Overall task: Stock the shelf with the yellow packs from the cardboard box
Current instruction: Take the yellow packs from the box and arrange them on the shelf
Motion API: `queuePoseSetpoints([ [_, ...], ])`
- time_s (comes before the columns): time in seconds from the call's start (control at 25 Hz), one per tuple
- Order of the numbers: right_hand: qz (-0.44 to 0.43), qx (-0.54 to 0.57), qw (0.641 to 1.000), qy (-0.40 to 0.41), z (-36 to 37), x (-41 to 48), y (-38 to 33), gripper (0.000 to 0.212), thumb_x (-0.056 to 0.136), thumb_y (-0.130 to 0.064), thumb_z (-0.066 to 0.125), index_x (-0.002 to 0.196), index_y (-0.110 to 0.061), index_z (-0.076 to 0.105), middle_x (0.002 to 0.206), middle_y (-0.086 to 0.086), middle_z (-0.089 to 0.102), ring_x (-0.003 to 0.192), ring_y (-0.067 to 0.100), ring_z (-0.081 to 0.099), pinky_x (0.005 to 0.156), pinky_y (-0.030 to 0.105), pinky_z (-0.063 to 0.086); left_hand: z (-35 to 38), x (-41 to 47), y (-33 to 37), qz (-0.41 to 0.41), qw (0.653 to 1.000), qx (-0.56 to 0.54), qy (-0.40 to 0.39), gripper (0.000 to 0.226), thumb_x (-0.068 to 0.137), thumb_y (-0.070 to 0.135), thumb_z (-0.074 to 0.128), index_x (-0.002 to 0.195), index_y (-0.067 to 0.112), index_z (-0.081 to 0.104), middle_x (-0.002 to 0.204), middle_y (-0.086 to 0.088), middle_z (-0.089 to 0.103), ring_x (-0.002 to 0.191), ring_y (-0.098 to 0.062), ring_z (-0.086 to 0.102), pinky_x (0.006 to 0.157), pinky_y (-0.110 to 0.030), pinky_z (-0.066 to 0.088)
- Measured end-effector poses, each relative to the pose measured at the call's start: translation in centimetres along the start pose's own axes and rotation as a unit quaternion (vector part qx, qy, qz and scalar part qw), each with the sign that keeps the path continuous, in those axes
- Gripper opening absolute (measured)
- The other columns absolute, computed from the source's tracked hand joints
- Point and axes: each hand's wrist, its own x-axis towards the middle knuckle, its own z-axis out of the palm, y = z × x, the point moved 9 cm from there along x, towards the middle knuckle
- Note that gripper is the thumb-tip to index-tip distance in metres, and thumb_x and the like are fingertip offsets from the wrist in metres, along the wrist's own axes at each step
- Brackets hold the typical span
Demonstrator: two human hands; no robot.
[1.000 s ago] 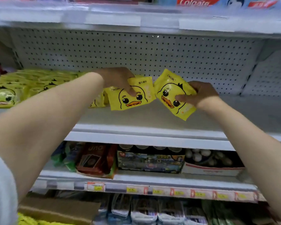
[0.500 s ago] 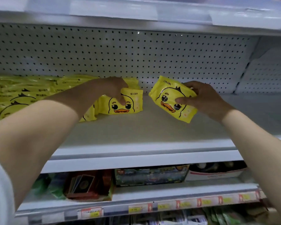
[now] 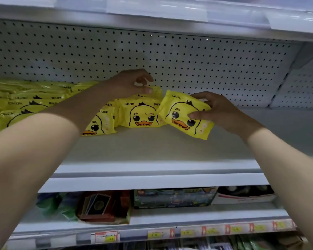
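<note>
The right hand (image 3: 222, 112) pinches a tilted yellow pack (image 3: 181, 114), thumb across its front, fingers behind its top edge, just above the shelf (image 3: 152, 147). It looks soft, light and slick (probably wipes), so grip the body. The left hand (image 3: 128, 85) curls over the standing pack (image 3: 143, 114); whether it pinches is unclear.

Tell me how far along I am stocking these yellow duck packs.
Done: a row of yellow duck-print plastic packs fills the left of the white metal shelf. In hand: your right hand grips one more pack, tilted beside the row's end; your left hand touches the row's top. Left: the shelf's right side is bare; the box is out of view.
</note>
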Motion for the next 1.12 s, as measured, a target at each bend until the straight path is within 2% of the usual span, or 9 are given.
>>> queuePoseSetpoints([
  [0.12,-0.024,-0.019,0.997,-0.075,4.2,1.0,-1.5,0.065,0.068,-0.012,0.090,0.125,-0.025,0.062,0.116,0.004,0.070,0.102,0.019,0.070,0.091,0.040,0.057,0.2,-1.7,2.1,0.027,0.994,-0.097,-0.050,0.034,0.083,0.031,0.075,0.114,0.025,0.061,0.117,0.010,0.065,0.113,0.004,0.056,0.100,-0.025,0.042],
  [0.24,-0.047,-0.029,0.993,-0.107,8.0,2.0,-2.7,0.067,0.067,-0.013,0.090,0.126,-0.026,0.060,0.114,0.001,0.067,0.104,0.016,0.068,0.089,0.036,0.058,2.3,-2.8,1.6,0.000,0.992,-0.061,-0.113,0.036,0.075,0.031,0.082,0.104,0.033,0.061,0.111,0.015,0.068,0.111,0.001,0.059,0.097,-0.025,0.043],
  [0.32,-0.055,-0.023,0.992,-0.112,9.2,2.5,-2.9,0.067,0.067,-0.015,0.090,0.124,-0.029,0.057,0.111,0.003,0.066,0.104,0.019,0.067,0.086,0.037,0.059,2.8,-3.6,0.1,-0.036,0.992,-0.033,-0.118,0.034,0.074,0.031,0.083,0.099,0.036,0.059,0.103,0.014,0.069,0.104,-0.006,0.062,0.091,-0.028,0.046],
  [0.44,-0.060,0.020,0.993,-0.101,9.1,2.9,-2.5,0.057,0.069,-0.015,0.089,0.113,-0.027,0.056,0.108,0.012,0.067,0.094,0.022,0.069,0.077,0.034,0.058,2.4,-4.6,-1.2,-0.053,0.993,-0.047,-0.092,0.031,0.078,0.025,0.081,0.099,0.032,0.060,0.094,0.003,0.070,0.091,-0.014,0.065,0.078,-0.028,0.046],
  [0.52,-0.070,0.045,0.993,-0.083,8.5,3.0,-2.1,0.045,0.071,-0.012,0.087,0.102,-0.022,0.056,0.100,0.009,0.068,0.087,0.016,0.068,0.074,0.028,0.054,2.3,-5.1,-1.1,-0.055,0.993,-0.058,-0.083,0.030,0.079,0.024,0.080,0.100,0.028,0.060,0.096,-0.002,0.070,0.087,-0.012,0.063,0.076,-0.025,0.045],
  [0.68,-0.067,0.076,0.993,-0.054,7.9,2.9,-1.3,0.027,0.078,-0.004,0.080,0.088,-0.013,0.057,0.079,0.001,0.068,0.072,0.010,0.065,0.064,0.022,0.049,2.2,-5.1,-1.2,-0.060,0.995,-0.042,-0.071,0.027,0.079,0.032,0.079,0.099,0.028,0.061,0.100,-0.002,0.070,0.099,-0.017,0.063,0.081,-0.025,0.043],
  [0.88,-0.063,0.100,0.992,-0.043,7.8,3.4,-0.9,0.014,0.076,-0.009,0.081,0.079,-0.013,0.068,0.073,0.000,0.072,0.069,0.011,0.065,0.067,0.026,0.051,2.1,-4.8,-1.3,-0.065,0.996,-0.036,-0.054,0.019,0.079,0.029,0.079,0.093,0.025,0.067,0.091,0.001,0.072,0.091,-0.014,0.065,0.082,-0.026,0.044],
  [1.0,-0.047,0.114,0.992,-0.021,7.6,3.6,-0.9,0.011,0.074,-0.015,0.083,0.068,-0.019,0.074,0.073,0.000,0.073,0.069,0.012,0.066,0.071,0.030,0.053,1.4,-4.7,-1.3,-0.059,0.997,-0.028,-0.043,0.011,0.079,0.027,0.079,0.081,0.024,0.069,0.084,0.009,0.070,0.082,-0.003,0.062,0.072,-0.013,0.043],
  [1.12,-0.049,0.121,0.991,0.019,7.7,4.5,-1.1,0.011,0.079,-0.013,0.080,0.070,-0.014,0.073,0.068,-0.005,0.072,0.066,0.004,0.064,0.068,0.021,0.052,0.3,-4.3,-2.0,-0.060,0.998,0.004,-0.026,0.011,0.078,0.026,0.080,0.076,0.024,0.069,0.084,0.008,0.070,0.082,-0.005,0.063,0.069,-0.013,0.044],
])
